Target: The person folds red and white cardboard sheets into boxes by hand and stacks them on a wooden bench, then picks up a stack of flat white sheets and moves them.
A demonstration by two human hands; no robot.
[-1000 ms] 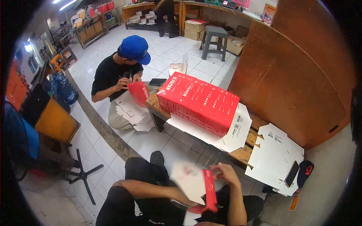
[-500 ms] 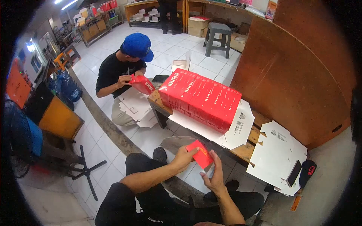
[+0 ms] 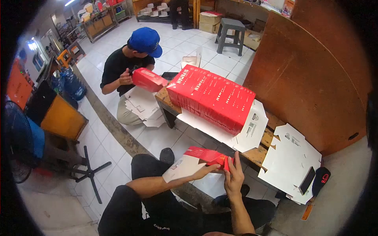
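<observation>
A partly folded red-and-white cardboard box is between my hands, low in front of the bench, with a white flap reaching out over my left forearm. My left hand grips its near side, fingers closed on the red edge. At the right end, my right hand holds the red end flaps, with a finger pointing up; part of its grip is hidden. Beyond my hands, a block of stacked red boxes with white lettering stands on white cardboard sheets on the wooden bench.
Opposite me sits a co-worker in a blue cap, holding a red box, with flat white cardboard on the lap. More flat cardboard, a phone and a black cap lie at right. A grey stool stands behind.
The box in my hands has turned, showing its long red side and white flap towards the left. My hands moved slightly. The co-worker's red box now looks fuller and is turned.
</observation>
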